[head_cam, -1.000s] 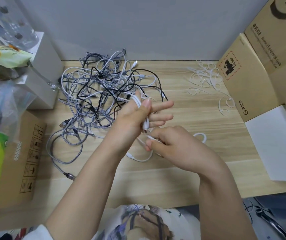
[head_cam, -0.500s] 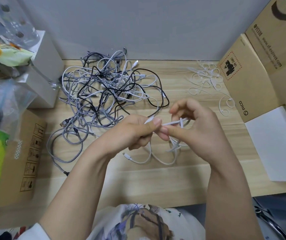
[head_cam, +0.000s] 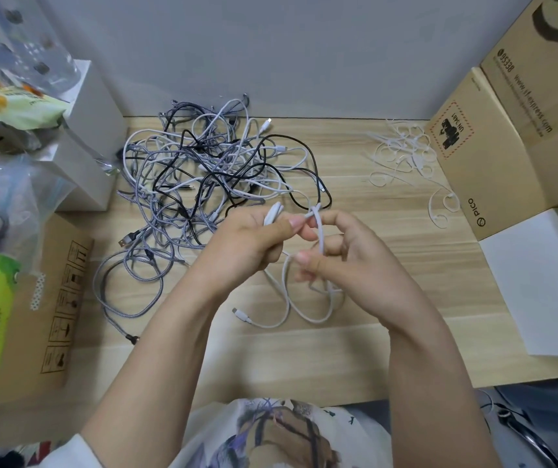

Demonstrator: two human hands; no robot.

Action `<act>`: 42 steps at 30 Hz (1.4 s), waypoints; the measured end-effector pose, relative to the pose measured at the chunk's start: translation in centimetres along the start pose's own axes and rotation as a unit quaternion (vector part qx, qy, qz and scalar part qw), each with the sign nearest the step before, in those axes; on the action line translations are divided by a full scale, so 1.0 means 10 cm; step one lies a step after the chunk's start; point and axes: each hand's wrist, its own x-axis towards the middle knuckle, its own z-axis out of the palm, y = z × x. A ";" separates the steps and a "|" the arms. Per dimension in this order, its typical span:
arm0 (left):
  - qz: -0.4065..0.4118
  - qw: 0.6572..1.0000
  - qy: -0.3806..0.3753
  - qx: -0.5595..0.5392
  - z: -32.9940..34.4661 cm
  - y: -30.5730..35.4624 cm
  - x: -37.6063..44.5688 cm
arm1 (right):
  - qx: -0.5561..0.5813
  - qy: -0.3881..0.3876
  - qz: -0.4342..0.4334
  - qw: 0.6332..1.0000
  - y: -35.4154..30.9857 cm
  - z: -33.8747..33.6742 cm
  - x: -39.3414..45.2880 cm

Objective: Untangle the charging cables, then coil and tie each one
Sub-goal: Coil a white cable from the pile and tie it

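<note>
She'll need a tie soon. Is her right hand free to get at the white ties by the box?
Probably not yet: the right hand grips the white cable, though bare table lies before the white ties.

A white cable [head_cam: 299,298] is held up above the desk, its folded bundle gripped at the top, its slack hanging in two loose loops that reach the wood, one plug end lying free at the lower left. A thin white tie [head_cam: 318,228] seems to wrap the bundle, though the view is unclear there. Behind and to the left lies a tangled heap of cables [head_cam: 203,184], grey braided, white and black, knotted together. More white ties [head_cam: 402,153] lie scattered at the far right.
</note>
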 end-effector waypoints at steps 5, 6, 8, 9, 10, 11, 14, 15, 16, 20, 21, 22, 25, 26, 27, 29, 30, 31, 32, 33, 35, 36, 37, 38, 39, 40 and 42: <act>-0.010 0.998 -0.007 0.056 -0.03 -0.02 -0.02 | -0.034 0.139 -0.073 0.987 0.01 -0.10 0.05; -0.004 0.998 -0.025 0.058 -0.04 -0.02 -0.03 | -0.062 0.173 -0.095 0.978 0.02 -0.13 0.07; 0.026 0.995 -0.078 0.048 -0.06 0.01 -0.05 | -0.097 0.215 -0.113 0.965 0.04 -0.18 0.08; 0.043 0.994 -0.098 0.031 -0.06 0.03 -0.06 | -0.107 0.219 -0.111 0.964 0.05 -0.19 0.09; 0.057 0.993 -0.103 0.007 -0.06 0.04 -0.07 | -0.114 0.207 -0.104 0.966 0.07 -0.19 0.10; 0.067 0.993 -0.094 -0.019 -0.06 0.04 -0.05 | -0.114 0.176 -0.098 0.973 0.08 -0.18 0.11; 0.072 0.993 -0.026 -0.089 -0.04 0.02 0.00 | -0.095 0.039 -0.083 0.991 0.05 -0.09 0.09; 0.071 0.992 0.000 -0.100 -0.03 0.01 0.02 | -0.082 -0.006 -0.083 0.993 0.04 -0.04 0.07; 0.070 0.992 0.024 -0.106 -0.02 0.01 0.04 | -0.073 -0.037 -0.087 0.993 0.03 -0.01 0.06; 0.075 0.989 0.105 -0.070 0.00 -0.07 0.09 | -0.034 -0.062 -0.121 0.990 -0.05 0.01 0.02; 0.079 0.988 0.121 -0.052 0.01 -0.09 0.09 | -0.007 -0.068 -0.126 0.990 -0.09 0.01 0.00; 0.081 0.987 0.131 -0.036 0.01 -0.12 0.10 | 0.026 -0.073 -0.127 0.989 -0.11 0.00 -0.01; 0.088 0.986 0.143 0.011 0.00 -0.21 0.13 | 0.134 -0.045 -0.121 0.983 -0.18 0.03 -0.03; 0.091 0.985 0.139 0.036 -0.01 -0.24 0.14 | 0.150 -0.012 -0.115 0.982 -0.20 0.04 -0.04; 0.091 0.985 0.132 0.071 -0.02 -0.28 0.15 | 0.147 0.032 -0.115 0.982 -0.21 0.05 -0.04; 0.071 0.979 0.114 0.152 -0.05 -0.36 0.17 | 0.156 0.118 -0.127 0.972 -0.23 0.04 -0.05; 0.053 0.975 0.105 0.189 -0.06 -0.40 0.18 | 0.180 0.149 -0.136 0.963 -0.25 0.01 -0.06; 0.034 0.971 0.096 0.217 -0.06 -0.44 0.18 | 0.202 0.171 -0.148 0.953 -0.27 -0.02 -0.06; 0.015 0.968 0.085 0.235 -0.06 -0.46 0.18 | 0.214 0.185 -0.161 0.945 -0.28 -0.04 -0.07; -0.002 0.967 0.066 0.248 -0.05 -0.47 0.18 | 0.218 0.197 -0.171 0.941 -0.29 -0.06 -0.07; -0.039 0.962 0.004 0.270 -0.03 -0.48 0.17 | 0.224 0.210 -0.179 0.935 -0.29 -0.06 -0.06; -0.061 0.960 -0.038 0.270 -0.02 -0.48 0.16 | 0.222 0.217 -0.177 0.934 -0.28 -0.06 -0.05; -0.084 0.961 -0.084 0.251 -0.02 -0.47 0.15 | 0.214 0.229 -0.173 0.934 -0.27 -0.07 -0.04; -0.107 0.962 -0.128 0.214 -0.04 -0.47 0.13 | 0.209 0.243 -0.166 0.933 -0.26 -0.09 -0.02; -0.124 0.964 -0.167 0.165 -0.07 -0.47 0.11 | 0.211 0.261 -0.155 0.929 -0.24 -0.12 0.00; -0.129 0.965 -0.201 0.108 -0.12 -0.49 0.09 | 0.220 0.280 -0.142 0.924 -0.22 -0.16 0.02; -0.096 0.954 -0.278 -0.058 -0.20 -0.51 0.05 | 0.228 0.307 -0.106 0.918 -0.16 -0.26 0.05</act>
